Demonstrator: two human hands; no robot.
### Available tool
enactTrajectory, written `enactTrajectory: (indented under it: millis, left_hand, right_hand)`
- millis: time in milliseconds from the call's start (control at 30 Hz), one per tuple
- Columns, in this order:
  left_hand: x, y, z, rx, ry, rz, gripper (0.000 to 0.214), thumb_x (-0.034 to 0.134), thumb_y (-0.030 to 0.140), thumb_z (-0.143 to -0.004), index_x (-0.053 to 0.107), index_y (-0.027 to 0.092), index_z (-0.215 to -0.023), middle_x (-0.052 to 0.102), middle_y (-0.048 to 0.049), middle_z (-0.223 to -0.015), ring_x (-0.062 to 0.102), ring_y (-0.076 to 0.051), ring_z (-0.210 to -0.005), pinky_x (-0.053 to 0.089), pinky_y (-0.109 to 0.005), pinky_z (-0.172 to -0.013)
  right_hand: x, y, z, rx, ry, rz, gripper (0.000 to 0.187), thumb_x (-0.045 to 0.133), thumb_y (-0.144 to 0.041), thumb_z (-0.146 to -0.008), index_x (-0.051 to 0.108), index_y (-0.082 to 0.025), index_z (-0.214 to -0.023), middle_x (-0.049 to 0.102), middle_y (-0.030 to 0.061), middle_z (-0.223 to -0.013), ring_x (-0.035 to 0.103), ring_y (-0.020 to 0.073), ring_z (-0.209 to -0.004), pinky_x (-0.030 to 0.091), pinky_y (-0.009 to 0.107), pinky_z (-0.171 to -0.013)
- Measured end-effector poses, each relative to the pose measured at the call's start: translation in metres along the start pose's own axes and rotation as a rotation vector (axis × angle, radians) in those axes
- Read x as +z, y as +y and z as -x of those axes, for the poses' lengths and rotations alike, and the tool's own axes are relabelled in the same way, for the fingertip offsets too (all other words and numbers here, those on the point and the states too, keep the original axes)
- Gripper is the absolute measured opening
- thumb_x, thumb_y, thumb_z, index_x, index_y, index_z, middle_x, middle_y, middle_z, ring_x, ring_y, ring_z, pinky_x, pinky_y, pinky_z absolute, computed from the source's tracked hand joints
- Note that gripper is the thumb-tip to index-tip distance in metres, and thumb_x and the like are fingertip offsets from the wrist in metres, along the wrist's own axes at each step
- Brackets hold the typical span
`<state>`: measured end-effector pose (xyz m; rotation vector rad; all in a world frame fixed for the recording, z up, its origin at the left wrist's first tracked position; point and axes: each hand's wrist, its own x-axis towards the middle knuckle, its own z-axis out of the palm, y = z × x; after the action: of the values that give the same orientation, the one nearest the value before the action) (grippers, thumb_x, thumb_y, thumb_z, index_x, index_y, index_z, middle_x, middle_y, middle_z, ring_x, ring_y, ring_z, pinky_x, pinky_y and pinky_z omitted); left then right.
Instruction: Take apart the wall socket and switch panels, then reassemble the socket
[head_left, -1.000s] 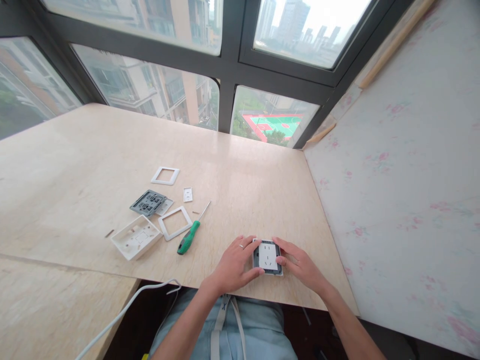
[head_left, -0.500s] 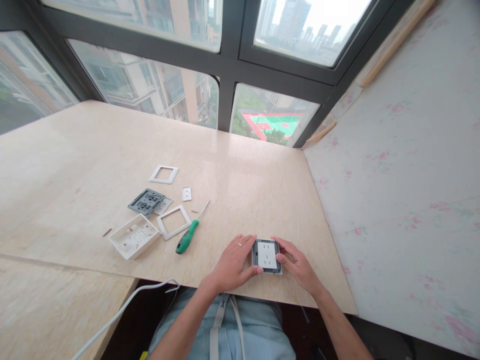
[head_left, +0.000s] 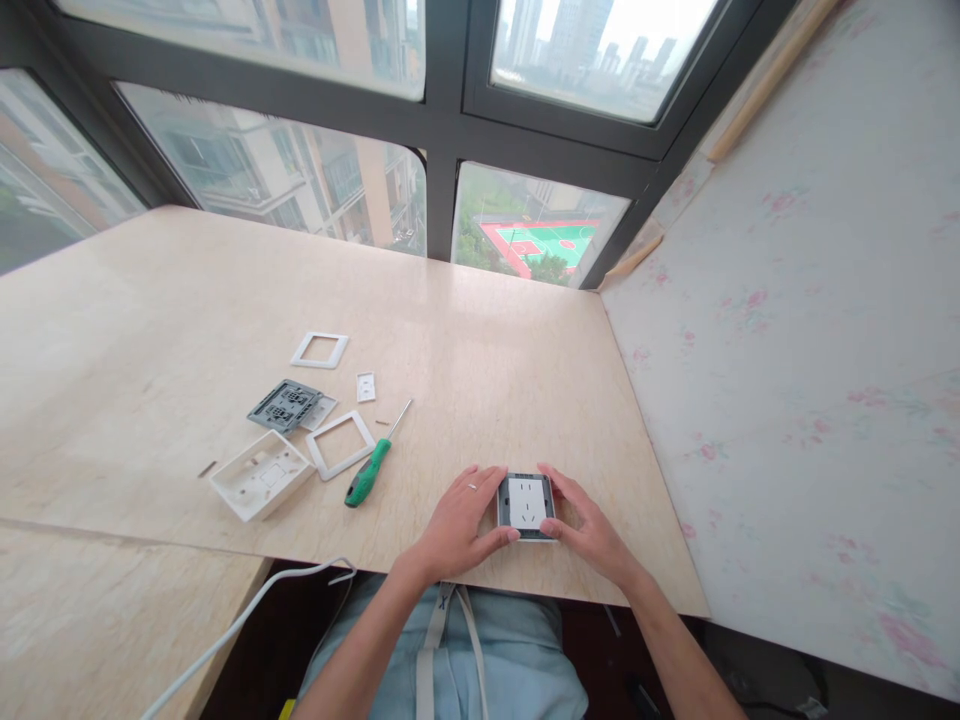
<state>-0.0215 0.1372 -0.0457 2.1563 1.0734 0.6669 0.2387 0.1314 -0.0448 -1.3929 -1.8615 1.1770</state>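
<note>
A wall socket (head_left: 526,505) with a white face and grey frame lies on the wooden table (head_left: 480,340) near its front edge. My left hand (head_left: 459,525) grips its left side, fingers curled round the edge, a ring on one finger. My right hand (head_left: 589,525) holds its right side the same way. Both hands rest on the table.
To the left lie a green-handled screwdriver (head_left: 367,472), two white square frames (head_left: 340,444) (head_left: 320,350), a grey socket module (head_left: 285,405), a white mounting box (head_left: 260,474) and a small white plate (head_left: 365,386). A white cable (head_left: 247,615) hangs below the table edge. Windows behind, a papered wall at right.
My hands have closed in a little on the socket's sides. The view has shifted slightly; the parts on the table have not moved.
</note>
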Motion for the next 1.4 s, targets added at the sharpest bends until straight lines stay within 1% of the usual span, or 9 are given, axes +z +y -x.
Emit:
enactTrajectory:
  millis: [67,167,233,567,733,900,1100,1233,1400]
  left_hand:
    - [0.001,-0.001,0.000,0.004,0.000,-0.015,0.075,0.048,0.062,-0.094,0.029,0.014,-0.150,0.044,-0.0158,-0.150,0.041,-0.026,-0.140,0.025,-0.051,-0.121]
    - [0.002,-0.002,0.001,0.010,0.000,-0.031,0.075,0.048,0.061,-0.095,0.028,0.015,-0.151,0.043,-0.0149,-0.151,0.040,-0.025,-0.141,0.025,-0.051,-0.121]
    - [0.002,-0.002,0.001,0.011,0.000,-0.034,0.074,0.048,0.060,-0.095,0.028,0.016,-0.151,0.043,-0.0146,-0.151,0.040,-0.025,-0.141,0.025,-0.051,-0.121]
    - [0.001,-0.003,0.002,0.017,-0.004,-0.040,0.075,0.050,0.058,-0.095,0.025,0.020,-0.154,0.042,-0.0140,-0.151,0.040,-0.027,-0.141,0.025,-0.052,-0.121]
    - [0.000,-0.003,0.002,0.009,-0.019,-0.028,0.073,0.049,0.058,-0.096,0.026,0.018,-0.153,0.041,-0.0140,-0.152,0.039,-0.026,-0.142,0.024,-0.051,-0.122]
    - [0.005,0.000,0.000,-0.099,0.041,0.017,0.053,0.038,0.048,-0.102,0.038,0.020,-0.147,0.049,-0.0114,-0.146,0.044,-0.025,-0.138,0.030,-0.052,-0.119]
    - [0.007,0.001,-0.002,-0.090,0.056,-0.003,0.054,0.041,0.047,-0.101,0.037,0.021,-0.148,0.051,-0.0118,-0.145,0.046,-0.025,-0.136,0.032,-0.052,-0.118]
    - [0.005,0.000,-0.002,-0.058,0.028,-0.019,0.054,0.040,0.047,-0.102,0.035,0.024,-0.151,0.048,-0.0095,-0.147,0.043,-0.025,-0.138,0.030,-0.050,-0.119]
    - [0.004,0.000,-0.001,-0.049,0.020,-0.035,0.054,0.040,0.045,-0.102,0.032,0.024,-0.151,0.047,-0.0088,-0.148,0.043,-0.023,-0.138,0.029,-0.048,-0.120]
  right_hand:
    - [0.000,0.001,0.001,-0.004,0.011,-0.015,0.078,0.067,-0.050,-0.088,0.032,-0.030,-0.155,0.035,0.0106,-0.157,0.039,0.0278,-0.142,0.033,0.052,-0.116]
    - [-0.001,0.000,0.001,-0.032,-0.011,0.021,0.065,0.067,-0.049,-0.088,0.046,-0.031,-0.147,0.037,0.0083,-0.156,0.034,0.0278,-0.145,0.029,0.052,-0.119]
    - [-0.002,-0.001,0.000,-0.052,-0.021,0.036,0.060,0.067,-0.048,-0.088,0.052,-0.030,-0.143,0.040,0.0086,-0.154,0.035,0.0280,-0.144,0.029,0.052,-0.119]
    - [-0.003,-0.006,-0.002,-0.053,-0.011,0.038,0.059,0.069,-0.048,-0.087,0.055,-0.030,-0.141,0.045,0.0095,-0.151,0.041,0.0295,-0.141,0.034,0.055,-0.116]
    - [-0.004,-0.008,-0.002,-0.043,-0.013,0.051,0.059,0.070,-0.047,-0.086,0.055,-0.029,-0.141,0.046,0.0097,-0.150,0.041,0.0289,-0.141,0.034,0.054,-0.116]
    - [-0.007,-0.012,-0.003,0.004,-0.043,0.082,0.061,0.071,-0.049,-0.084,0.056,-0.028,-0.140,0.039,0.0100,-0.155,0.037,0.0289,-0.143,0.032,0.053,-0.117]
    - [-0.010,-0.015,-0.004,0.019,-0.073,0.110,0.064,0.070,-0.050,-0.084,0.054,-0.028,-0.141,0.032,0.0108,-0.158,0.034,0.0302,-0.145,0.031,0.054,-0.117]
    - [-0.008,-0.010,-0.003,0.004,-0.068,0.105,0.062,0.070,-0.049,-0.085,0.053,-0.029,-0.142,0.036,0.0093,-0.157,0.036,0.0287,-0.144,0.032,0.052,-0.117]
    - [-0.003,-0.004,-0.001,-0.080,-0.023,0.072,0.059,0.070,-0.044,-0.086,0.053,-0.030,-0.142,0.041,0.0085,-0.154,0.039,0.0275,-0.142,0.035,0.050,-0.116]
